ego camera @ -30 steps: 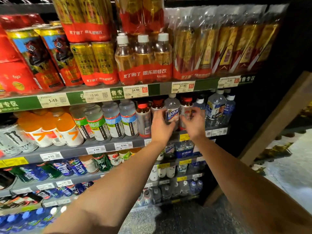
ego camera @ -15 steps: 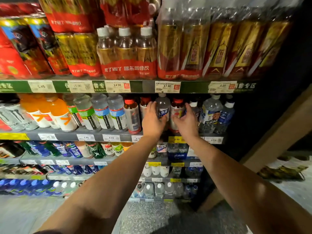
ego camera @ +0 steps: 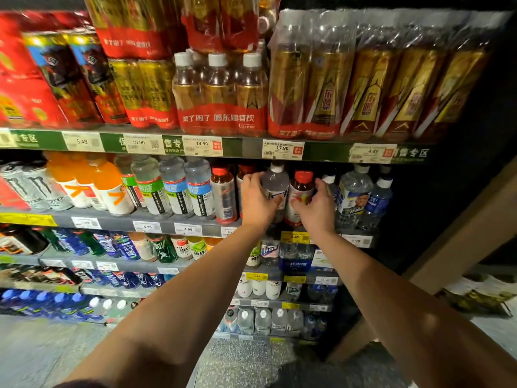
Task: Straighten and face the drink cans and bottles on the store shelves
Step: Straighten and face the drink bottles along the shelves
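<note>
Both my hands reach onto the second shelf (ego camera: 179,224) of a drinks rack. My left hand (ego camera: 256,201) wraps around a clear bottle with a white cap and blue label (ego camera: 275,182). My right hand (ego camera: 316,207) grips the red-capped bottle (ego camera: 300,189) just to its right, thumb across its label. Both bottles stand upright at the shelf front. Another red-capped bottle (ego camera: 223,194) stands left of my left hand, and white-capped water bottles (ego camera: 354,197) stand right of my right hand.
Gold and red multipacks (ego camera: 221,96) fill the shelf above, close over the bottle caps. Orange drinks (ego camera: 112,186), electrolyte bottles (ego camera: 173,186) and white cans (ego camera: 30,186) line the same shelf to the left. Lower shelves (ego camera: 140,264) hold small bottles. A wooden beam (ego camera: 458,233) slants at the right.
The view has shifted so the shelves sit further right and lower. My hands stay on the same two bottles, the right one now closed more fully on the red-capped bottle.
</note>
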